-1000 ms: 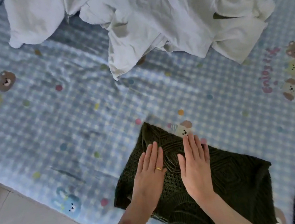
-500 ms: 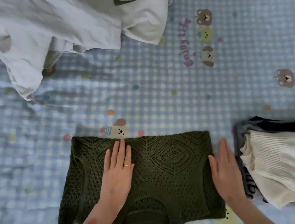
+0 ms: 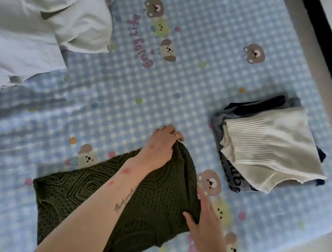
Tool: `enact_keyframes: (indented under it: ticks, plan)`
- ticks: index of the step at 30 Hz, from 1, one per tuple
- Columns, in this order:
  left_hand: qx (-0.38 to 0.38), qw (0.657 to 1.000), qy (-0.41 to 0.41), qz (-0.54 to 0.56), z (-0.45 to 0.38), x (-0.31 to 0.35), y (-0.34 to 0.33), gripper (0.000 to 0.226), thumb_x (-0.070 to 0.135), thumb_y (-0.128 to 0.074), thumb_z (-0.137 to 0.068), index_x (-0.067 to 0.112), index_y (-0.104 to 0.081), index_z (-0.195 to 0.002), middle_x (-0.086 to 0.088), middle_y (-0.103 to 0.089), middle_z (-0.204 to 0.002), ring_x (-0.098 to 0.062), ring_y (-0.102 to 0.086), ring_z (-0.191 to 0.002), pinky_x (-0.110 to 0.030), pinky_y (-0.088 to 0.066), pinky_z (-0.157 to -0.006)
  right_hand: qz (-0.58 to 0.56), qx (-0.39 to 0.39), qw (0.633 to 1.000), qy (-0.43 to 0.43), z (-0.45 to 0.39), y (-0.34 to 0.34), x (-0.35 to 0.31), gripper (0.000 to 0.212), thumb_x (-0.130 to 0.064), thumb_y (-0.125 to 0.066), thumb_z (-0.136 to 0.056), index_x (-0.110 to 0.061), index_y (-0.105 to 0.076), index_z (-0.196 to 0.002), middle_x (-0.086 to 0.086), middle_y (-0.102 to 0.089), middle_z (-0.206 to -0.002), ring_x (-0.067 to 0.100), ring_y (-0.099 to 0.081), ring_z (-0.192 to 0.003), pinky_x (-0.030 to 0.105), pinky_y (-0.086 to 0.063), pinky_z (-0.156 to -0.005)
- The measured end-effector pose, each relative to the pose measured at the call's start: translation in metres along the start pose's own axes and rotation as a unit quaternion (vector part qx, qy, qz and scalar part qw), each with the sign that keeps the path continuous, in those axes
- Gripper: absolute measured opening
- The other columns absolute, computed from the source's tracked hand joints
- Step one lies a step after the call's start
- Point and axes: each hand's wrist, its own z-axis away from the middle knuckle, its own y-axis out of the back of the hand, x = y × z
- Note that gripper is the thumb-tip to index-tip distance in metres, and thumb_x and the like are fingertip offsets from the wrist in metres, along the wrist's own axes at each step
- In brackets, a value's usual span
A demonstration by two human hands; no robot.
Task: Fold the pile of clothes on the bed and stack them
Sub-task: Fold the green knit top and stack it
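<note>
A dark green knitted sweater, folded into a rectangle, lies on the bed in front of me. My left hand reaches across it and grips its far right corner, fingers curled round the edge. My right hand holds the near right corner, thumb over the fabric and fingers beneath. To the right stands a stack of folded clothes with a white ribbed top uppermost. A pile of white unfolded clothes lies at the far left.
The bed has a blue checked sheet printed with bears. Its right edge meets a dark strip along a pale floor. The bed's near right corner shows at the bottom right.
My left hand has moved from the sweater's middle to its far right corner and taken hold. My right hand has gone from lying flat beside the sweater to gripping its near right corner.
</note>
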Motion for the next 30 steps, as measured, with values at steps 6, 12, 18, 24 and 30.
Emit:
enact_keyframes:
  ticks: [6,12,18,24,30]
  plan:
    - [0.126,0.991,0.053,0.004,0.096,-0.052,0.051,0.037,-0.014,-0.059,-0.07,0.015,-0.065,-0.092,-0.001,-0.058,-0.1,-0.024,-0.052,-0.098,-0.03,-0.036,-0.086,-0.041,-0.039,0.994,0.094,0.035,-0.015,-0.045,0.039,-0.034,-0.06,-0.089,-0.027,-0.048,-0.126,-0.01,-0.054,-0.12,0.008,-0.054,-0.11,0.007,-0.038,-0.083]
    - [0.171,0.978,0.113,-0.043,0.215,-0.112,0.07,0.052,-0.025,-0.061,-0.06,0.009,-0.068,-0.099,-0.009,-0.059,-0.091,-0.028,-0.055,-0.082,-0.037,-0.045,-0.072,-0.018,-0.1,0.964,0.245,0.076,-0.081,-0.115,0.043,-0.02,-0.066,-0.08,-0.018,-0.056,-0.122,0.0,-0.058,-0.108,0.005,-0.048,-0.097,0.013,-0.041,-0.08]
    - [0.224,0.952,0.206,0.031,0.285,-0.164,0.04,0.047,-0.028,-0.055,-0.068,0.0,-0.066,-0.104,-0.018,-0.058,-0.102,-0.039,-0.058,-0.098,-0.047,-0.051,-0.086,0.058,-0.25,0.922,0.29,0.075,-0.147,-0.158,0.051,-0.032,-0.045,-0.095,-0.025,-0.026,-0.141,-0.005,-0.036,-0.13,0.014,-0.041,-0.12,0.022,-0.038,-0.098]
    - [0.36,0.813,0.429,0.157,0.309,-0.139,-0.02,0.032,0.015,-0.053,-0.093,0.005,-0.053,-0.124,-0.011,-0.055,-0.11,-0.029,-0.055,-0.101,-0.047,-0.049,-0.086,0.111,-0.055,0.897,0.423,0.004,-0.142,-0.195,0.036,-0.028,-0.048,-0.097,-0.01,-0.053,-0.128,0.004,-0.056,-0.118,0.019,-0.053,-0.107,0.028,-0.047,-0.093]
    - [0.201,0.75,0.587,0.227,0.319,-0.061,-0.072,0.061,0.05,-0.053,-0.088,0.016,-0.036,-0.136,-0.003,-0.045,-0.125,-0.022,-0.045,-0.119,-0.036,-0.041,-0.099,0.284,-0.113,0.841,0.447,-0.07,-0.16,-0.261,0.047,-0.031,-0.049,-0.097,-0.015,-0.042,-0.14,0.004,-0.052,-0.131,0.025,-0.044,-0.124,0.041,-0.033,-0.107]
